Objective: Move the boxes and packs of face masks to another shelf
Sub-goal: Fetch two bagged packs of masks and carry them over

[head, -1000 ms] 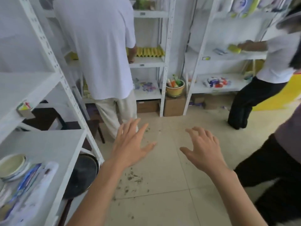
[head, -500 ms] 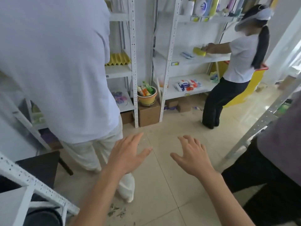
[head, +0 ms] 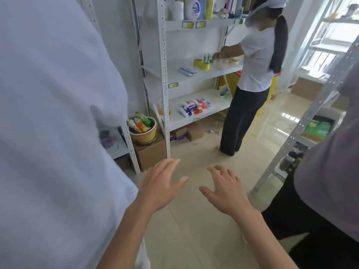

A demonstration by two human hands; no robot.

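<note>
View swung right; left hand point(head: 161, 188) and right hand point(head: 226, 191) empty, fingers spread; transit step; packs point(head: 195, 106) at 12 o'clock need reaching.

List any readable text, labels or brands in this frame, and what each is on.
None can be read.
Yellow shelf-edge tags: print too small.
White bottle on the top shelf: blue logo, blurred.
Packs on the lower shelf: print blurred.
Green packs: blurred.

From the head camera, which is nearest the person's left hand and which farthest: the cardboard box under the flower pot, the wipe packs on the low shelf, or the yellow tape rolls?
From the left hand:
1. Cardboard box, on the floor just ahead.
2. Wipe packs, low shelf, farther back and right.
3. Yellow tape rolls, on the shelf above, farthest.
</note>
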